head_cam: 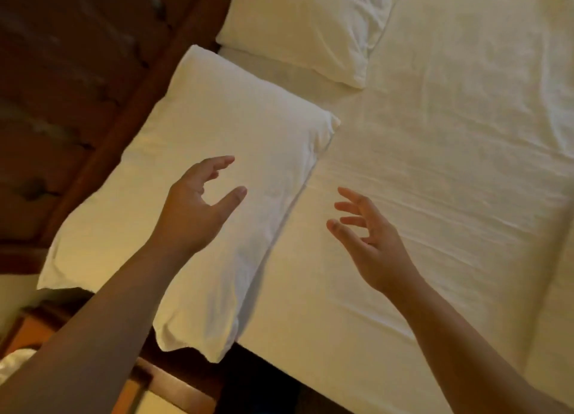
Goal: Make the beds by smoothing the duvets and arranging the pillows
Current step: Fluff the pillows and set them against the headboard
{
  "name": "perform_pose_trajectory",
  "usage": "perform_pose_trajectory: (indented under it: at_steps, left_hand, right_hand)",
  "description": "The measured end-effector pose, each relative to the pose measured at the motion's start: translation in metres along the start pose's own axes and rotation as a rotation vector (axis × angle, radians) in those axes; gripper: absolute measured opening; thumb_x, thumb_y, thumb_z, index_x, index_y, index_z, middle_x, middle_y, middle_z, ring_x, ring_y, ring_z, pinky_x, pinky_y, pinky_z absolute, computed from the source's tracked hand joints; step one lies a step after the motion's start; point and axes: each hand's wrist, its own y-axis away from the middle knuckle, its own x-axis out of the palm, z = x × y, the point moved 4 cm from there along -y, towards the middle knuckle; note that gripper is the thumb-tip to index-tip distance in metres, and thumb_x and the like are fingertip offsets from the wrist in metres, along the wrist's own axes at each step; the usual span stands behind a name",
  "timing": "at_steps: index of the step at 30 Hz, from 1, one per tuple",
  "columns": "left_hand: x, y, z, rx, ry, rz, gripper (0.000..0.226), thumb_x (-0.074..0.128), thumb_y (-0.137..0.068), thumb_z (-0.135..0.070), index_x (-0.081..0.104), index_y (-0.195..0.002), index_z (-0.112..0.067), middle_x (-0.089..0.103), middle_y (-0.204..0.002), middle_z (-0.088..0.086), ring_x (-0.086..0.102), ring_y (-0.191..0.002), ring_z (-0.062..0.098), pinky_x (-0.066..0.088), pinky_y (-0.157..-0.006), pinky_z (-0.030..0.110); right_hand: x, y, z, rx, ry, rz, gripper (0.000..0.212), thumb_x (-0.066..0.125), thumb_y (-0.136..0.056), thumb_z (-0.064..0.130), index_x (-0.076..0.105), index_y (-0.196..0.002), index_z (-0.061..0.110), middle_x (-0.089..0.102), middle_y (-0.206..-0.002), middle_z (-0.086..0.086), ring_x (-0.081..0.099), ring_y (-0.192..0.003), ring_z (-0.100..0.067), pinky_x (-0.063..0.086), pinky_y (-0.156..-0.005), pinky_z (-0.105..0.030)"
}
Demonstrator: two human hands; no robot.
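Observation:
A white pillow (198, 177) lies at the near end of the bed's head, its lower corner hanging past the mattress edge. A second white pillow (304, 25) lies beyond it, farther along the headboard. The white duvet (450, 134) covers the bed to the right, with light creases. My left hand (198, 205) hovers above the near pillow, fingers loosely curved, holding nothing. My right hand (369, 236) hovers over the duvet just right of that pillow, fingers spread and empty.
A dark wooden headboard (102, 81) runs along the left behind the pillows. A wooden bedside table (161, 382) stands at the lower left below the pillow's corner. A seam or fold runs down the duvet (553, 258) at the far right.

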Motion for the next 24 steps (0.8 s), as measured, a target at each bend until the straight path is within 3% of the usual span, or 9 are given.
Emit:
perform_pose_trajectory:
  at_steps: [3, 7, 9, 11, 13, 16, 21, 24]
  left_hand:
    - [-0.065, -0.034, 0.034, 0.002, -0.051, -0.079, 0.056, 0.069, -0.089, -0.051, 0.053, -0.142, -0.041, 0.050, -0.148, -0.014, 0.050, -0.132, 0.007, 0.042, -0.104, 0.034]
    - [-0.129, -0.091, 0.077, -0.007, -0.120, -0.176, 0.063, 0.072, -0.093, -0.037, 0.046, -0.149, -0.040, 0.039, -0.153, -0.009, 0.043, -0.135, 0.009, 0.039, -0.108, 0.032]
    - [-0.142, -0.120, 0.100, -0.029, -0.157, -0.178, 0.066, 0.072, -0.093, -0.039, 0.043, -0.152, -0.037, 0.037, -0.155, -0.007, 0.042, -0.138, 0.013, 0.041, -0.111, 0.035]
    - [-0.143, -0.146, 0.124, -0.076, -0.162, -0.148, 0.069, 0.071, -0.092, -0.042, 0.042, -0.154, -0.035, 0.037, -0.156, -0.004, 0.042, -0.140, 0.018, 0.042, -0.111, 0.039]
    - [-0.136, -0.168, 0.148, -0.138, -0.159, -0.097, 0.070, 0.071, -0.091, -0.046, 0.042, -0.154, -0.034, 0.039, -0.154, -0.001, 0.046, -0.137, 0.022, 0.042, -0.107, 0.037]
    - [-0.118, -0.182, 0.176, -0.204, -0.125, -0.017, 0.071, 0.069, -0.086, -0.063, 0.045, -0.150, -0.042, 0.045, -0.146, -0.001, 0.053, -0.129, 0.023, 0.046, -0.108, 0.039]
    - [-0.097, -0.179, 0.199, -0.349, -0.310, 0.050, 0.094, 0.044, -0.070, -0.098, 0.016, -0.152, -0.061, 0.039, -0.156, 0.000, 0.042, -0.138, 0.034, 0.035, -0.112, 0.058]
    - [-0.097, -0.181, 0.204, -0.391, -0.226, 0.044, 0.099, 0.045, -0.065, -0.101, 0.025, -0.151, -0.057, 0.049, -0.150, -0.002, 0.048, -0.136, 0.032, 0.042, -0.108, 0.054]
  right_hand:
    - [0.070, -0.041, 0.031, -0.009, 0.036, 0.039, 0.083, 0.065, -0.079, 0.071, 0.037, -0.153, 0.048, 0.061, -0.133, 0.017, 0.063, -0.116, -0.002, 0.055, -0.075, -0.016]
    - [0.142, -0.093, 0.052, 0.021, 0.062, 0.003, 0.094, 0.073, -0.078, 0.067, 0.027, -0.158, 0.047, 0.057, -0.138, 0.011, 0.063, -0.114, -0.010, 0.050, -0.076, -0.015]
    - [0.165, -0.114, 0.050, 0.065, 0.089, -0.064, 0.101, 0.073, -0.077, 0.072, 0.023, -0.160, 0.045, 0.053, -0.147, 0.007, 0.060, -0.121, -0.015, 0.056, -0.088, -0.029]
    - [0.178, -0.132, 0.043, 0.115, 0.139, -0.182, 0.107, 0.071, -0.075, 0.080, 0.020, -0.161, 0.043, 0.046, -0.154, 0.002, 0.052, -0.136, -0.021, 0.052, -0.106, -0.047]
    - [0.185, -0.146, 0.035, 0.175, 0.164, -0.275, 0.105, 0.070, -0.078, 0.079, 0.019, -0.162, 0.043, 0.036, -0.160, -0.003, 0.041, -0.147, -0.027, 0.042, -0.116, -0.049]
    - [0.196, -0.153, 0.017, 0.297, 0.077, -0.316, 0.105, 0.072, -0.079, 0.076, 0.014, -0.162, 0.048, 0.029, -0.165, -0.007, 0.037, -0.150, -0.030, 0.037, -0.119, -0.047]
    - [0.220, -0.147, -0.003, 0.435, -0.048, -0.357, 0.105, 0.065, -0.082, 0.080, -0.005, -0.156, 0.060, 0.047, -0.159, -0.005, 0.055, -0.135, -0.037, 0.044, -0.111, -0.046]
    - [0.222, -0.151, -0.007, 0.428, -0.126, -0.375, 0.096, 0.068, -0.084, 0.072, 0.002, -0.154, 0.064, 0.050, -0.156, 0.001, 0.058, -0.130, -0.035, 0.046, -0.112, -0.051]
